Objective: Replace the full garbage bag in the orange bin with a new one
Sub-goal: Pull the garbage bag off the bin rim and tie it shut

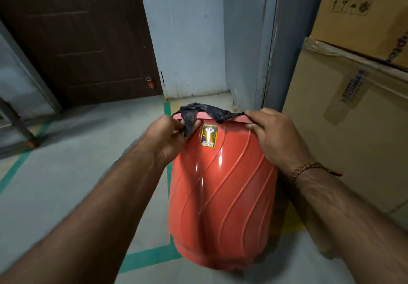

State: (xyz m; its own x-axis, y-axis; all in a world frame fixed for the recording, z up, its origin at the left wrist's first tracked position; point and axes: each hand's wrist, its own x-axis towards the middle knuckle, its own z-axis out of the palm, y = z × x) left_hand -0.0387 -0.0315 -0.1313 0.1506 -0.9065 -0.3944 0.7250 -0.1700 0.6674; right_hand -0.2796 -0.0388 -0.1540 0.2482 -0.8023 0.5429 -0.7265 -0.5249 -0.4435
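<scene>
Bin (220, 186) sits on the floor (77, 173) by some boxes (344, 129), tilted away from me. Both hands, left (164, 138) and right (272, 133), pinch the black bag (205, 110) at the rim. Looks like I'm mid-fitting or peeling; next I'd work the edge around evenly.

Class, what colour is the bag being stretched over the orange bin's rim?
Black, or very dark grey; the garbage bag shows best in the head view.
</scene>
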